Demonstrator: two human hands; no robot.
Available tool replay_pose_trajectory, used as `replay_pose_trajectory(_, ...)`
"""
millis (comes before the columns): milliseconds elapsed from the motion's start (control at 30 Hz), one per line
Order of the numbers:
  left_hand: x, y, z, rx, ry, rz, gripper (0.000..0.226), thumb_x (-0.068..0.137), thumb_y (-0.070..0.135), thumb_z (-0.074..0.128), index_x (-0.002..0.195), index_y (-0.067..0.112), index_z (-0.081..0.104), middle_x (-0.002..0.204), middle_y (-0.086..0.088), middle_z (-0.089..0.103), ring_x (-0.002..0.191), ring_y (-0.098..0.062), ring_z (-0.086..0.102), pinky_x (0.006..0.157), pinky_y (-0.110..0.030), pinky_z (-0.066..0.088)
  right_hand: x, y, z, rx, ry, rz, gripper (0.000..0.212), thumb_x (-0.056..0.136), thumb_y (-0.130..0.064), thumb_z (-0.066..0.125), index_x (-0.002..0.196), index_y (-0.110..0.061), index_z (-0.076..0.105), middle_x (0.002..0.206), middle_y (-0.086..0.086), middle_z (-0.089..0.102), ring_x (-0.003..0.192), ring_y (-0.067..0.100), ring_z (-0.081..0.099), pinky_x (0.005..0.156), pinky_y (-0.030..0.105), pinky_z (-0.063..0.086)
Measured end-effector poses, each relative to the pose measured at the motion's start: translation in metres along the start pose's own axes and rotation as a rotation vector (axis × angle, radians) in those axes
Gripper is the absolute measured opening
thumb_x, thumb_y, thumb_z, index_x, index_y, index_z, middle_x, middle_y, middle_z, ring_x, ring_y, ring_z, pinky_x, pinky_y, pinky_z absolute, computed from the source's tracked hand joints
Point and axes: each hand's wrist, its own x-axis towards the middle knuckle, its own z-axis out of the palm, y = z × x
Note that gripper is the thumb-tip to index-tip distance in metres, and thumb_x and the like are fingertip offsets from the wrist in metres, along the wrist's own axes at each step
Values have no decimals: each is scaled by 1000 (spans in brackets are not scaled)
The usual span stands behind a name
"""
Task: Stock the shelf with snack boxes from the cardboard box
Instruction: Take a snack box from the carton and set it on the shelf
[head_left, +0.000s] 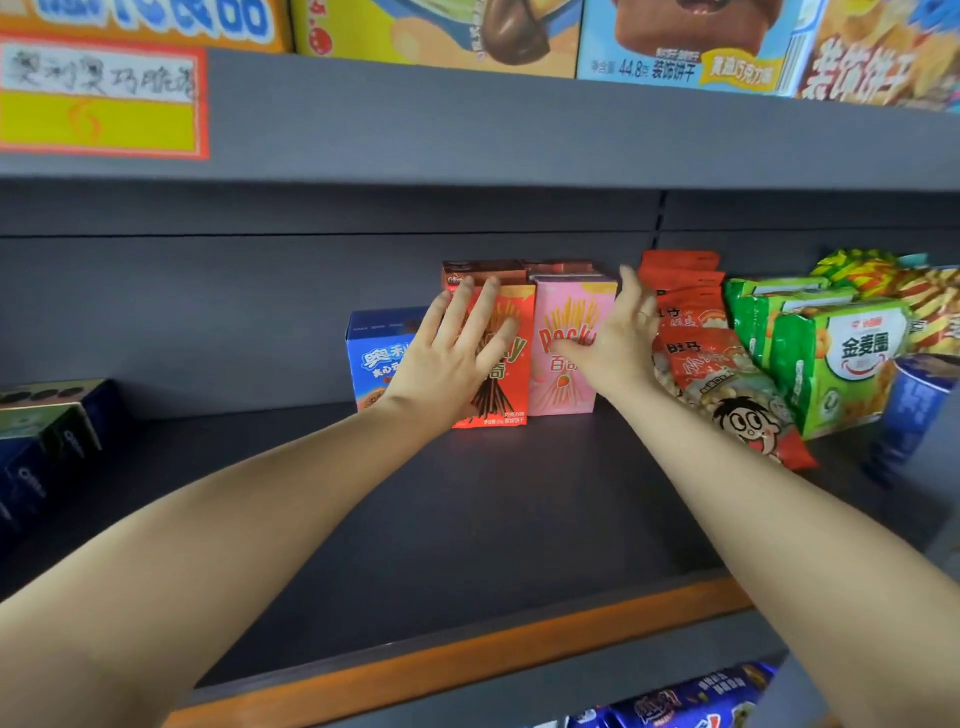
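A red Pocky box (511, 395) and a pink Pocky box (563, 384) stand upright side by side at the back of the dark shelf (467, 519), with more boxes behind them. My left hand (452, 353) lies flat with straight fingers against the red box's front. My right hand (615, 338) touches the pink box's front and right edge with spread fingers. A blue Oreo box (371, 353) stands just left of the red one, partly behind my left hand. The cardboard box is out of view.
Red snack bags (696, 343) and green bags (841, 358) crowd the shelf's right side. Dark blue boxes (47, 436) sit at the far left. A blue cup-shaped pack (914, 410) is at the right edge. The upper shelf (519, 130) hangs overhead with a handwritten price tag (98, 93).
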Motion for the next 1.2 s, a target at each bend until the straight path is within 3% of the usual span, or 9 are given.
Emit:
replay_pose_trajectory(133, -1, 5, 5, 40, 17, 11, 99, 61, 40, 72, 140, 15, 18, 150, -17, 30, 135, -35, 35, 111, -44, 27, -2, 10, 1, 145, -163, 153, 73, 74, -15, 76, 131, -7, 30, 123, 7, 54, 115, 24, 53, 85, 31, 42)
replay_pose_trajectory(400, 2, 15, 10, 26, 9, 24, 88, 65, 36, 71, 139, 13, 29, 148, -11, 37, 131, -29, 42, 108, -41, 34, 1, 4, -8, 12, -218, 117, 53, 85, -12, 65, 126, -7, 33, 122, 10, 56, 112, 27, 54, 72, 28, 40)
replay_pose_trajectory(533, 4, 22, 6, 51, -69, -8, 81, 81, 29, 59, 143, 9, 12, 154, -14, 20, 138, -32, 29, 111, -41, 28, 1, 0, -17, -120, -274, 119, 45, 93, -16, 54, 131, -9, 30, 126, 8, 56, 109, 27, 56, 65, 25, 32)
replay_pose_trajectory(733, 8, 21, -3, -55, -170, 4, 77, 91, 18, 48, 146, 8, -6, 156, -17, -7, 143, -36, 5, 115, -45, 12, -3, -6, -24, -125, -345, 135, 46, 97, -19, 46, 136, -10, 22, 126, 10, 53, 94, 22, 49, 56, 28, 27)
replay_pose_trajectory(833, 6, 17, -6, -75, -161, -5, 77, 90, 17, 48, 146, 8, -4, 156, -16, -5, 143, -35, 7, 115, -44, 13, -2, -9, -23, -79, -356, 174, 59, 95, -22, 50, 141, -9, 15, 127, 10, 54, 90, 18, 48, 50, 21, 25)
replay_pose_trajectory(933, 2, 15, -11, -143, -203, 36, 73, 91, 19, 43, 147, 8, -2, 156, -15, -8, 144, -34, 2, 116, -44, 8, -2, -10, -24, -1, -303, 235, 76, 93, -24, 55, 147, -9, 4, 133, 8, 51, 113, 24, 53, 71, 23, 37)
replay_pose_trajectory(1000, -1, 15, -18, -170, -182, 62, 71, 90, 24, 43, 147, 7, 4, 157, -15, -2, 144, -33, 5, 116, -44, 8, -5, -10, -30, -3, -218, 221, 76, 93, -23, 54, 148, -9, 3, 135, 12, 49, 120, 28, 51, 81, 31, 40)
replay_pose_trajectory(1100, -3, 14, -37, -224, -168, 119, 67, 83, 24, 52, 143, 5, 27, 150, -18, 28, 138, -35, 28, 112, -46, 25, -17, -13, -48, -181, -138, 76, 59, 94, -25, 48, 144, -10, 19, 113, 12, 63, 100, 32, 61, 69, 32, 44)
replay_pose_trajectory(1200, -9, 18, -65, -463, -74, 161, 47, 77, 19, 52, 120, 2, 56, 108, -19, 65, 99, -37, 62, 81, -43, 50, -41, -18, -74, -233, -190, -135, 29, 93, -26, 47, 119, -13, 49, 93, 7, 68, 84, 30, 63, 67, 35, 50)
